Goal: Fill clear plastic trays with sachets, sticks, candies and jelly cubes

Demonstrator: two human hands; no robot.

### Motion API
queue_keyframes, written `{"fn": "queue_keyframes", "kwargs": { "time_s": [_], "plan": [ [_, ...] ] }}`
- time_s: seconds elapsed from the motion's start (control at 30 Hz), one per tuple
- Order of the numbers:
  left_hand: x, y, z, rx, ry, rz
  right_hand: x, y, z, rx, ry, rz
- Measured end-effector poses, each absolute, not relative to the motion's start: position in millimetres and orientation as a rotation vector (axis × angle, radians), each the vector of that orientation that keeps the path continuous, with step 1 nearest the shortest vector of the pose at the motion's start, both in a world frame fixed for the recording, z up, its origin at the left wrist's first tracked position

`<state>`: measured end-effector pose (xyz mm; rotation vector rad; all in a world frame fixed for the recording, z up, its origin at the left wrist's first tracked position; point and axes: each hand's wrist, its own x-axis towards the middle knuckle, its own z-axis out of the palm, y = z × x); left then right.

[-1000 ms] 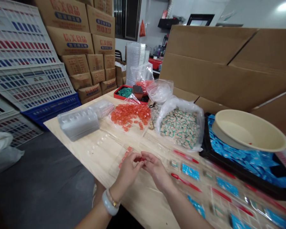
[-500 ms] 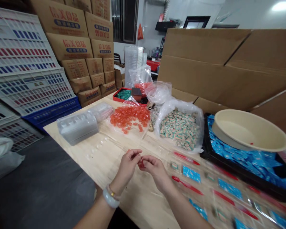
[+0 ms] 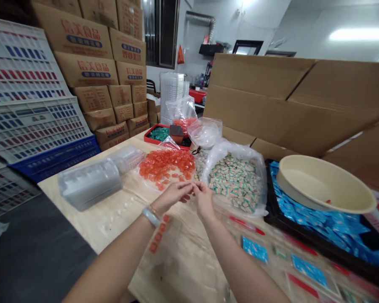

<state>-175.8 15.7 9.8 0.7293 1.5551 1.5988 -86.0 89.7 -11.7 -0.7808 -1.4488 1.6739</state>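
Observation:
My left hand (image 3: 176, 195) and my right hand (image 3: 204, 198) meet at the fingertips above the middle of the table. Both sets of fingers are pinched together, and whatever lies between them is hidden or too small to name. Just beyond is a heap of small red-orange wrapped pieces (image 3: 167, 163) on clear plastic. Beside my left forearm a short row of orange squares (image 3: 158, 237) sits in what seems to be a clear tray. Right of my hands stands an open plastic bag of small green-and-tan packets (image 3: 235, 179).
Clear plastic trays (image 3: 90, 183) are stacked at the table's left. On the right, a cream basin (image 3: 325, 181) rests over a black tray (image 3: 267, 198) of blue packets. Trays with blue packets (image 3: 254, 249) and red items (image 3: 246, 225) lie front right. A cardboard sheet (image 3: 255, 84) stands behind.
Both hands have moved forward, toward the orange heap and the packet bag, still joined at the fingertips. The row of orange squares now shows. The view has tilted up a little.

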Motion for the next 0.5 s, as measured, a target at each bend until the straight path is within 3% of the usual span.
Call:
{"fn": "queue_keyframes", "kwargs": {
  "time_s": [0.1,0.27,0.43,0.5],
  "plan": [
    [-173,2,2,0.693,1.415,1.645,-106,92,-12,-0.658,-1.584,1.788],
    [-191,-6,-9,0.436,1.401,1.804,-117,80,-11,-0.509,-1.834,1.673],
    [-201,-10,-26,0.274,1.481,1.992,-116,71,-1,-0.399,-1.738,1.956],
    [-200,-16,-28,0.263,1.442,1.976,-121,79,1,-0.454,-1.807,1.911]
  ]
}}
